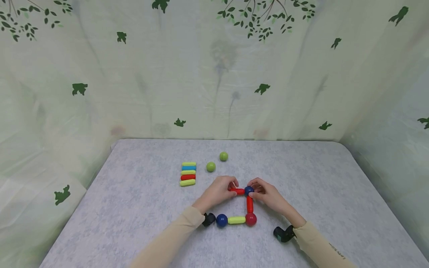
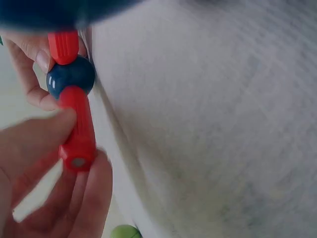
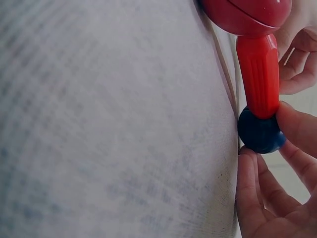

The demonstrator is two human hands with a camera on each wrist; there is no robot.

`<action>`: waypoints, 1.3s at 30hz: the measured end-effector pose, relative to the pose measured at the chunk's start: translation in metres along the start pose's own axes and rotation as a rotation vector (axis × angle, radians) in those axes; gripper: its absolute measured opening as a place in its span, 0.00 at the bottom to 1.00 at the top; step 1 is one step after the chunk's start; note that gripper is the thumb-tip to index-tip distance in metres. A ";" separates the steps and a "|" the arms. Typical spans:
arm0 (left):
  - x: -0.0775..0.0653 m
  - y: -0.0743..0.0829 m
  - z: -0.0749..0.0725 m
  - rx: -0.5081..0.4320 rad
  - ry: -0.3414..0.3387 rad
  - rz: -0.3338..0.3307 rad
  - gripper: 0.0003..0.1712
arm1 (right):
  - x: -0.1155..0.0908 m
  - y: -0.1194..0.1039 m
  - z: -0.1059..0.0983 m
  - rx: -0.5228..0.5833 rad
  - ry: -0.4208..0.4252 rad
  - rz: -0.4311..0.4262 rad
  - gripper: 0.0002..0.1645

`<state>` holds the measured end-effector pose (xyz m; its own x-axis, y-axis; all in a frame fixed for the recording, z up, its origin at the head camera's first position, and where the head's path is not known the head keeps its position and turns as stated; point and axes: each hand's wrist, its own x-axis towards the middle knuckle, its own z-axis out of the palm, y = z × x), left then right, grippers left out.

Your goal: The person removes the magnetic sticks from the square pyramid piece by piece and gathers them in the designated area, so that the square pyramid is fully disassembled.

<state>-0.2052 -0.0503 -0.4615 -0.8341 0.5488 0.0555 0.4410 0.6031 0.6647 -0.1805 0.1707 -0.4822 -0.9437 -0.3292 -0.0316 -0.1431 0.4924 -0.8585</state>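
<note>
red rod (image 1: pixel 239 191) is touching a blue ball (image 1: pixel 248 190); left hand (image 1: pixel 218 190) is pinching the rod, right hand (image 1: pixel 270 196) is gripping the ball.

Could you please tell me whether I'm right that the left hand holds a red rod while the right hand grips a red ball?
Not quite: the right hand grips a blue ball, not a red one, as the right wrist view shows. The left hand does hold a red rod.

The left hand (image 1: pixel 219 190) pinches a ridged red rod (image 1: pixel 239 191) touching a blue ball (image 1: pixel 248 190), held by the right hand (image 1: pixel 270 195) at the end of a second red rod (image 1: pixel 249 205).
</note>
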 end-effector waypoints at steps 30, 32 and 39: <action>-0.080 -0.060 -0.059 -0.036 0.253 -0.086 0.13 | 0.000 0.002 -0.001 0.000 -0.012 -0.005 0.14; -0.087 -0.065 -0.063 -0.009 0.272 -0.113 0.13 | 0.000 0.002 0.000 0.001 -0.010 -0.002 0.14; -0.094 -0.075 -0.072 0.075 0.297 -0.174 0.10 | 0.000 0.002 0.000 0.002 -0.011 -0.004 0.14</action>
<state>-0.1840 -0.1884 -0.4633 -0.9542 0.2478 0.1678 0.2973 0.7198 0.6273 -0.1812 0.1717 -0.4842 -0.9398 -0.3400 -0.0333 -0.1466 0.4894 -0.8597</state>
